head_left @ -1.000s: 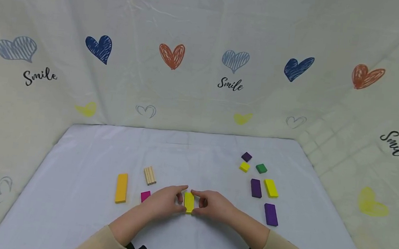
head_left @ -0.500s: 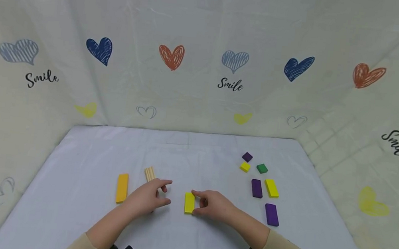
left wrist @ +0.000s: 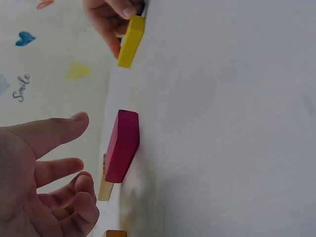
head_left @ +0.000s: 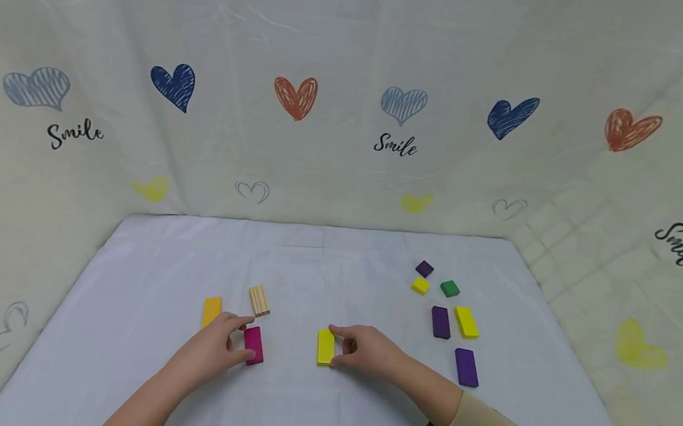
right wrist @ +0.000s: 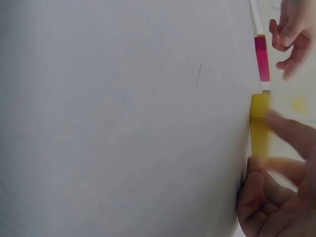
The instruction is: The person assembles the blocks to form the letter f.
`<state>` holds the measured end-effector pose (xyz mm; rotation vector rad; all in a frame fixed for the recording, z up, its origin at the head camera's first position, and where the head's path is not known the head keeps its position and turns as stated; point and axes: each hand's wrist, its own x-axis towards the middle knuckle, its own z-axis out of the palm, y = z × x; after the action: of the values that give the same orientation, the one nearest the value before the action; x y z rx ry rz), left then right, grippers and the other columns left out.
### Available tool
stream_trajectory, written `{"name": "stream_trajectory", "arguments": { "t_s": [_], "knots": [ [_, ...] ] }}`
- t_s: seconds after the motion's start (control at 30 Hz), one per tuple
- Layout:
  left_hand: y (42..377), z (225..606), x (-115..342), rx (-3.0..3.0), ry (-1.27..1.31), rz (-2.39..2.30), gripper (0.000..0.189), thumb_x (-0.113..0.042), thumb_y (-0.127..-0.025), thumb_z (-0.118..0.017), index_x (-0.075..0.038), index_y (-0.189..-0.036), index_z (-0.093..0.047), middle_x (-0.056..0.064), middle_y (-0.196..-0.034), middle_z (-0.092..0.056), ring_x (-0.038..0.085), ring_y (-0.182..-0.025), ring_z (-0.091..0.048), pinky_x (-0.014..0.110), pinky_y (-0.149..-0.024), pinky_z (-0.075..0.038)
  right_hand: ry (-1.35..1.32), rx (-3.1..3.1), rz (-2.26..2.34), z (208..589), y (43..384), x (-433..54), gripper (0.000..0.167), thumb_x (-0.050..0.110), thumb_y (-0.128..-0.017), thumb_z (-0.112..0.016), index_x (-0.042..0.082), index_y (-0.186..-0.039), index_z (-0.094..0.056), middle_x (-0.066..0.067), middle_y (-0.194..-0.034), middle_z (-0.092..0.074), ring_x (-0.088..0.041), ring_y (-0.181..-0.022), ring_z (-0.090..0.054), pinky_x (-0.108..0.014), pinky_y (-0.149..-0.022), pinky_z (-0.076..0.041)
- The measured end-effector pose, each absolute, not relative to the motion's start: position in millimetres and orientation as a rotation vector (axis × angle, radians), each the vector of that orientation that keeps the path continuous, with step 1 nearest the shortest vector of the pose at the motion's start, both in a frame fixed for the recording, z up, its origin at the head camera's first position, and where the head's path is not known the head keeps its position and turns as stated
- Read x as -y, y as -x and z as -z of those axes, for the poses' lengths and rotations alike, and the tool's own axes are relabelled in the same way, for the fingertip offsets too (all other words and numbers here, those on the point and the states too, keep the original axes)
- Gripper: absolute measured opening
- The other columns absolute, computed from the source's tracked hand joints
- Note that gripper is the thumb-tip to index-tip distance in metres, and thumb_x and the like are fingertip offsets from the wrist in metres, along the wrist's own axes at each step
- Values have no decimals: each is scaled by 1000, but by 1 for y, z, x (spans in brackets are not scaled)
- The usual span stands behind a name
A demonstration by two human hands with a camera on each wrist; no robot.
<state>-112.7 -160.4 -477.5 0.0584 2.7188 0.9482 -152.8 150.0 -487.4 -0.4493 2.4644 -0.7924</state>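
Note:
A yellow rectangular block (head_left: pixel 324 348) lies in the middle of the white table. My right hand (head_left: pixel 368 351) pinches it end to end between thumb and index finger. To the left is a magenta block (head_left: pixel 253 344), with my left hand (head_left: pixel 208 347) spread over its near left side. In the left wrist view, that thumb and those fingers stand apart from the magenta block (left wrist: pixel 123 143). The right wrist view has the right thumb at the edge of the yellow block (right wrist: pixel 260 118).
An orange block (head_left: pixel 212 309) lies partly behind the left hand. Pale wooden sticks (head_left: pixel 259 300) sit side by side beyond the magenta block. To the right are purple blocks (head_left: pixel 466 368), another yellow block (head_left: pixel 467 322), and a small green block (head_left: pixel 449 288).
My left hand has let go of the yellow block and moved left to the magenta block, uncovering it. My right hand has stayed at the yellow block.

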Motion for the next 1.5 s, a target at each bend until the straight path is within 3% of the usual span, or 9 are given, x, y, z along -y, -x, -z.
{"name": "stream_trajectory", "arguments": {
  "t_s": [0.33,0.47,0.67,1.0,1.1,1.17,1.3,1.5],
  "knots": [
    [108,486,159,-2707,-50,-918,69,-29,-79,-84,-13,-140,-56,8,-136,-49,13,-83,-52,27,-68,-49,433,-2453,805,488,154,-150,64,29,-84,-81,21,-142,-56,3,-76,-56,-13,-70,-50,-25,-59,-41],
    [108,489,159,-2709,-54,-900,70,-28,-79,-84,-9,-140,-55,11,-136,-49,15,-86,-54,33,-76,-52,423,-2445,814,489,154,-150,64,29,-83,-81,21,-142,-57,2,-76,-56,-13,-71,-50,-25,-60,-41],
    [110,493,159,-2707,-54,-844,71,-31,-79,-84,-6,-140,-55,12,-133,-50,20,-103,-56,45,-91,-52,422,-2444,819,491,154,-150,64,30,-83,-81,22,-142,-57,2,-77,-56,-13,-71,-50,-25,-60,-41],
    [105,492,155,-2745,-72,-853,69,-28,-79,-84,-11,-139,-55,13,-136,-50,22,-108,-55,45,-91,-53,413,-2450,816,487,152,-150,64,31,-83,-81,22,-142,-57,3,-77,-56,-13,-72,-50,-25,-60,-41],
    [104,493,154,-2758,-66,-853,71,-28,-78,-85,-14,-140,-53,10,-135,-51,19,-101,-55,41,-86,-55,415,-2450,816,487,152,-150,64,31,-83,-81,23,-142,-57,3,-77,-56,-13,-71,-50,-25,-60,-41],
    [104,494,153,-2754,-54,-865,72,-27,-78,-85,-15,-141,-52,7,-128,-54,16,-91,-54,36,-76,-55,417,-2453,814,487,153,-150,64,31,-83,-81,23,-142,-56,3,-77,-56,-13,-71,-50,-25,-60,-41],
    [104,495,152,-2737,-38,-921,73,-24,-78,-85,-16,-141,-51,2,-111,-58,15,-78,-49,29,-61,-46,414,-2457,817,486,153,-150,64,30,-83,-81,22,-142,-57,3,-77,-56,-13,-71,-50,-25,-60,-41],
    [103,495,152,-2737,-25,-972,71,-20,-78,-85,-15,-140,-50,0,-107,-63,14,-75,-50,28,-58,-44,417,-2455,809,488,152,-151,64,30,-83,-81,22,-142,-57,3,-76,-56,-13,-71,-50,-24,-60,-41]
  ]
}}
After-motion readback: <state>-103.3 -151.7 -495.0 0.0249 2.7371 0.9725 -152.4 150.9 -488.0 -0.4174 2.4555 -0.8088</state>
